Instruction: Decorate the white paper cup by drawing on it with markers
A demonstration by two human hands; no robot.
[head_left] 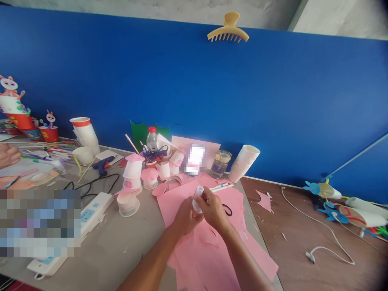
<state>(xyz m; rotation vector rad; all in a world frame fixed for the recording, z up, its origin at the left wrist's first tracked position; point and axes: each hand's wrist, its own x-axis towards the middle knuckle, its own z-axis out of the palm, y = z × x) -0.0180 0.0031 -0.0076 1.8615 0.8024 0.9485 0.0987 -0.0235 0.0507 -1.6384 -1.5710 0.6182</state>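
Observation:
Both my hands meet over pink paper sheets in the middle of the table. Between them is a small white tube-shaped piece, its round end facing up; its exact kind I cannot make out. My left hand is closed around its lower part from the left. The fingers of my right hand close on it from the right, near the top. Behind my right hand, white pens lie on the pink paper, and a black loop shows beside that wrist.
Pink-and-white paper cups stand left of the paper. Behind are a lit phone, a glass jar and a cup stack. A glue gun and power strip lie left, near another person's hand.

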